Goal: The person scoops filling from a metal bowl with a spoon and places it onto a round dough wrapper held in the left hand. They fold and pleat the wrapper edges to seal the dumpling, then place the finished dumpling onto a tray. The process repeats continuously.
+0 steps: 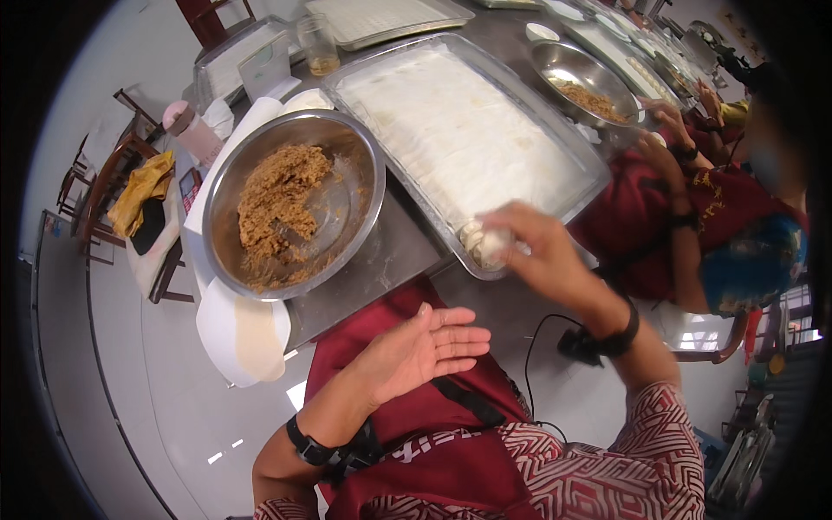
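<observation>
My right hand [543,253] is at the near corner of a metal tray [572,208] lined with a whitish floury cloth or sheet [448,123]. Its fingers curl around a pleated dough bun [480,246], slightly blurred, in that corner. My left hand [422,351] is held palm up over my red apron [364,377], fingers stretched out, nothing in it. To the left, a steel bowl [374,214] holds a mound of brown minced filling [276,188], with part of the bowl's bottom bare.
A white sheet with a tan round piece [257,338] overhangs the table edge. Behind the bowl stand a pink bottle [194,133] and a glass [318,45] with some liquid. At right, a co-worker in a red apron [624,214] works near another steel bowl [582,88].
</observation>
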A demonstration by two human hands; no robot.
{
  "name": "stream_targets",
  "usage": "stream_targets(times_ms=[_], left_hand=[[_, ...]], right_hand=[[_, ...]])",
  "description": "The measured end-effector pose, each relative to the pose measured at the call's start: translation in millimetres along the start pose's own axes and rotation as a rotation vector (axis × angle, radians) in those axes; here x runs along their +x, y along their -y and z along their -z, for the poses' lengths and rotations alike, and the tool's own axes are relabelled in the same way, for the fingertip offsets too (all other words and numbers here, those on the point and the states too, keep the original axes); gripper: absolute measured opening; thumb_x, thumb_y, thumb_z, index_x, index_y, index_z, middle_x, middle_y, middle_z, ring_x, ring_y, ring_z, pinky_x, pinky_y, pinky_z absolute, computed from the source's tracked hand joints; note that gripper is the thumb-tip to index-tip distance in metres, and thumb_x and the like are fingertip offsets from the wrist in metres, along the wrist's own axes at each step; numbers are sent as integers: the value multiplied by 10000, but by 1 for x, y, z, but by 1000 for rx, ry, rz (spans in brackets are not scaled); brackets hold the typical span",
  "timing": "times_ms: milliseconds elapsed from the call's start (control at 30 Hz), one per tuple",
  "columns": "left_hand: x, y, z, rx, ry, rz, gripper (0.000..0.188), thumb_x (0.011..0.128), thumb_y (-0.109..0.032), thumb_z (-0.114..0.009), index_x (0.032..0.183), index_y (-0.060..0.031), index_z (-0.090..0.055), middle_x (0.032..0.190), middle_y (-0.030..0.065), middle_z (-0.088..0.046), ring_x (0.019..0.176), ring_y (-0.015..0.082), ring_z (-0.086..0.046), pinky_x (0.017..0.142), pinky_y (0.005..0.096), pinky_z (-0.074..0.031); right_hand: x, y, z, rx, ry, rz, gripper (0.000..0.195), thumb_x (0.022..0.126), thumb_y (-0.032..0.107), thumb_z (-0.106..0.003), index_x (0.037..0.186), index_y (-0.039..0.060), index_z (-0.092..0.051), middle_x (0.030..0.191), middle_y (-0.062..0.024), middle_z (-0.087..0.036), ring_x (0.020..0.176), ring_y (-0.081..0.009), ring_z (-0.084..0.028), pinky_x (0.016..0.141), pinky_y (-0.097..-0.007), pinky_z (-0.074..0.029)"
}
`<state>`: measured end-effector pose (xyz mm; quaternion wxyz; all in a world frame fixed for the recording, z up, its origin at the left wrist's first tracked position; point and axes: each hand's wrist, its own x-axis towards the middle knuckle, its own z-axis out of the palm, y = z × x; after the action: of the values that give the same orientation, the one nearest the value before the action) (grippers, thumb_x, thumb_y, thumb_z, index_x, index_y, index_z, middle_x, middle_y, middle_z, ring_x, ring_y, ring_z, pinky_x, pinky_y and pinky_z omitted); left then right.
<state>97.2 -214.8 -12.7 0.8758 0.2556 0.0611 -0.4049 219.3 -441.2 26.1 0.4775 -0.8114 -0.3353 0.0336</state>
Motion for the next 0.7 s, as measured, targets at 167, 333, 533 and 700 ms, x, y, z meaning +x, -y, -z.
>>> stream_targets(times_ms=[167, 333, 533, 700], left_hand=[[-1, 2, 25, 42, 28, 17, 655, 1010, -464, -491, 1416, 42, -405, 1397, 265, -483, 1338, 371, -460, 1139, 496, -350], [-4, 1, 46, 39, 7, -9, 593, 1018, -396, -510, 1410, 38, -416, 1382, 249, -505, 1313, 342, -490, 1128, 482, -368], [-9, 3, 67, -12, -20, -30, 560, 1024, -364, -511, 1405, 38, -422, 1363, 236, -528, 1300, 328, -506, 1119, 472, -382], [-10, -1, 70, 35, -47, -18, 531, 1021, -334, -531, 1400, 23, -434, 1360, 211, -534, 1295, 310, -509, 1112, 455, -390]], right_hand=[[60, -53, 17, -243, 134, -89, 381, 766, 7, -725, 1144, -3, -676, 1010, -161, -649, 838, -303, -639, 763, -370, -517], [78, -76, 8, -380, 347, 103, 330, 757, 15, -710, 1085, -12, -681, 1036, -188, -643, 979, -366, -627, 846, -420, -514], [94, -55, 24, -591, 530, 5, 313, 775, 87, -715, 1073, -4, -684, 1003, -173, -669, 972, -365, -641, 840, -440, -505], [99, -63, 23, -566, 538, 36, 296, 771, 97, -710, 1049, 0, -685, 970, -172, -671, 903, -365, -649, 796, -442, -506]])
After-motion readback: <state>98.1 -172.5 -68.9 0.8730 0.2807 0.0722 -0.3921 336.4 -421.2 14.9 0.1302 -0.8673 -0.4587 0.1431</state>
